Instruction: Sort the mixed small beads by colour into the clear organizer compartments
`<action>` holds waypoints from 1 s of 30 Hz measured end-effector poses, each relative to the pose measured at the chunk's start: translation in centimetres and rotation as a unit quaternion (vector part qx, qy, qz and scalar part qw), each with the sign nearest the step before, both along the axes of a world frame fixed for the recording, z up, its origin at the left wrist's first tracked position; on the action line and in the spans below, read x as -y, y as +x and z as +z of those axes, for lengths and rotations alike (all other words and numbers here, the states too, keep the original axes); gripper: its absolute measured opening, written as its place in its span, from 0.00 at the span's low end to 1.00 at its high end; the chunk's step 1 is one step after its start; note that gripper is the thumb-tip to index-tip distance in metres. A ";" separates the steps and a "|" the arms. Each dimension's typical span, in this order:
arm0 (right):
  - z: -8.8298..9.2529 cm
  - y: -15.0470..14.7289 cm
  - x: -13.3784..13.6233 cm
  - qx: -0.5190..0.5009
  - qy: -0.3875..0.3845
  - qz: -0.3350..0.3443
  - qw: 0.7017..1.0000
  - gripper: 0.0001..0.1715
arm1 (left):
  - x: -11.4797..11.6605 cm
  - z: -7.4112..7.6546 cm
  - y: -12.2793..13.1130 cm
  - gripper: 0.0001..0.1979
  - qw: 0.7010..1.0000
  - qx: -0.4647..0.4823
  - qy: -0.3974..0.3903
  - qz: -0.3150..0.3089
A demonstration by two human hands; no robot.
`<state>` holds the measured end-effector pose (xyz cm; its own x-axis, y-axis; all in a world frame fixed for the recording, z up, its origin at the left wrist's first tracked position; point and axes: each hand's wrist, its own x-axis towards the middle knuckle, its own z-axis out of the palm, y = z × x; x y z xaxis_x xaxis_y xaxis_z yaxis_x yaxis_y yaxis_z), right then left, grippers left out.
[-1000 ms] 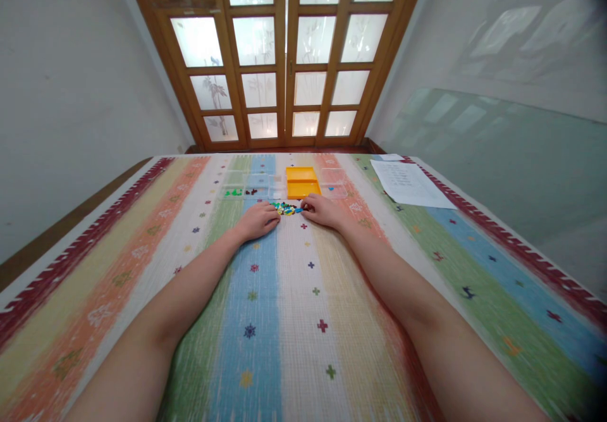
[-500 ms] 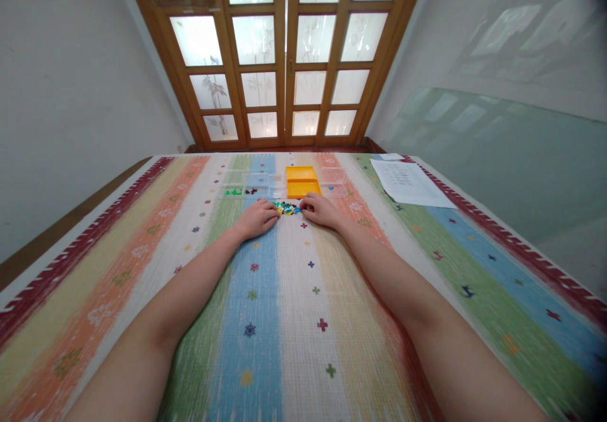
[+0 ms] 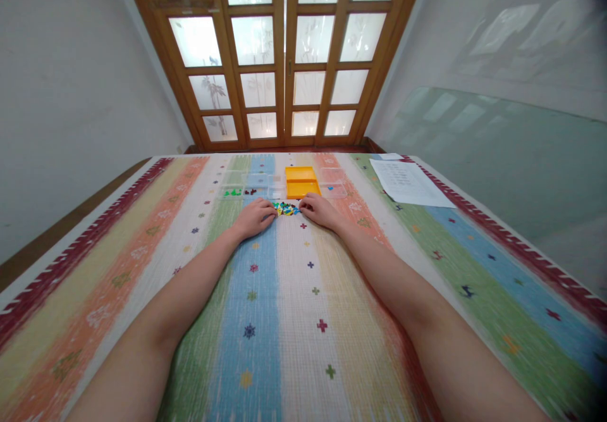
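Note:
A small heap of tiny coloured pieces (image 3: 287,209), yellow, blue, green, white and dark, lies on the striped cloth between my hands. My left hand (image 3: 256,217) rests at the heap's left edge, fingers curled and pressed together. At the right edge, my right hand (image 3: 318,209) has its fingers bent in a pinch near the blue pieces. What either hand holds, if anything, is too small to make out. Just beyond stands an open yellow box (image 3: 303,188). Clear plastic boxes flank it: the left ones hold green pieces (image 3: 232,192) and dark brown pieces (image 3: 251,192), the right one a blue piece (image 3: 331,188).
Printed paper (image 3: 411,183) lies toward the table's far right, with another white sheet (image 3: 391,156) behind it. A striped tablecloth (image 3: 298,321) covers the table. Wooden glazed doors (image 3: 285,80) stand past the far edge, and a glass panel (image 3: 497,162) leans along the right wall.
My left hand has drawn back slightly to the left, showing a little more of the heap. My right hand has shifted only minimally.

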<state>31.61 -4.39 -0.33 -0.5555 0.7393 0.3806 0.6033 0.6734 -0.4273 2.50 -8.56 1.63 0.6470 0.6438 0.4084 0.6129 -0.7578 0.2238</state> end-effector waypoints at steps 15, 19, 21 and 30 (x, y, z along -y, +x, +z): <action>0.1 -0.3 0.1 0.011 0.011 -0.004 1.000 0.07 | -0.2 -0.2 -0.2 0.13 1.000 0.011 0.002 0.006; -0.1 0.0 -0.1 -0.018 -0.002 -0.073 0.997 0.06 | -0.2 -0.4 -0.3 0.12 1.000 0.017 0.001 0.004; 0.0 0.3 -0.2 -0.038 -0.005 -0.123 0.992 0.06 | -0.3 -0.5 -0.4 0.12 1.000 0.024 0.001 0.007; 0.1 3.2 -2.4 -0.130 0.090 -0.293 0.943 0.09 | -0.7 -0.9 -0.9 0.12 0.999 0.025 -0.001 0.021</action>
